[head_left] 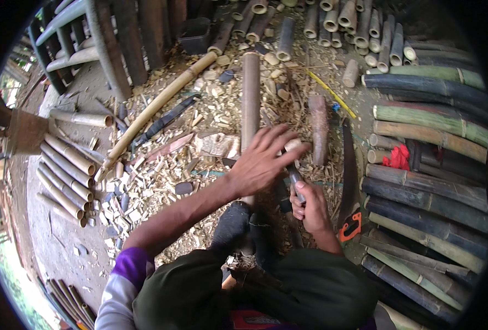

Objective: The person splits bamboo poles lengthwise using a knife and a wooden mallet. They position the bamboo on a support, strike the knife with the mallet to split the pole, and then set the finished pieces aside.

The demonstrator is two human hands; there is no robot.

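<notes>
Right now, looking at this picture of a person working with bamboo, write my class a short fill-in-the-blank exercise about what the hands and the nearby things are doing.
1. The left hand lies spread over a long bamboo pole that points ____ from the person.
2. The right hand grips the handle of a ____.
3. A red cloth lies among the stacked poles on the person's ____ side.
4. The ground around the pole is littered with bamboo ____.

Missing words: away; knife; right; chips
</notes>
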